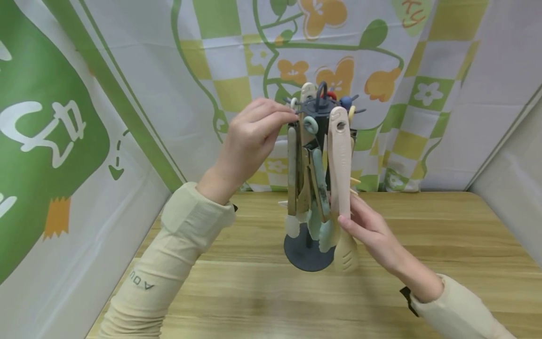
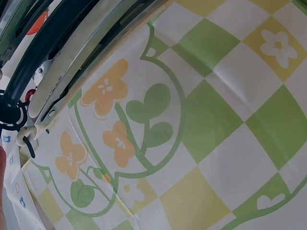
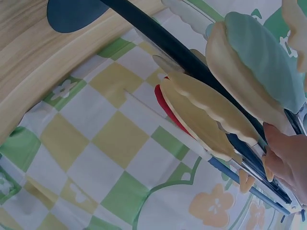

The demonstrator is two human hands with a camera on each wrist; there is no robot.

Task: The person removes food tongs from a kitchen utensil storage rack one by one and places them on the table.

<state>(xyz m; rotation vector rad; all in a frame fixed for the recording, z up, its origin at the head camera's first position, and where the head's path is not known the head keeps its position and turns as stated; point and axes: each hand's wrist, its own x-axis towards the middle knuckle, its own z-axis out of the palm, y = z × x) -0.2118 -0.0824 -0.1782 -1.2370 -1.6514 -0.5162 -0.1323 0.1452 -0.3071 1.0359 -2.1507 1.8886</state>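
Note:
A dark utensil stand stands on the table, hung with several tongs. At its upper left, my left hand pinches at a hook end, just above the grey-handled tongs. My right hand grips the pale cream tongs low down, thumb in front, with a slotted tip below it. Mint tongs hang between the hands by a ring. In the right wrist view, fingers lie beside yellow tongs and a mint tong head. Only a sliver of the left hand shows in its wrist view.
The wooden table spreads around the stand's round base. A patterned curtain hangs close behind, and a green-and-white panel stands at the left. Red and blue rings sit on the stand's far hooks.

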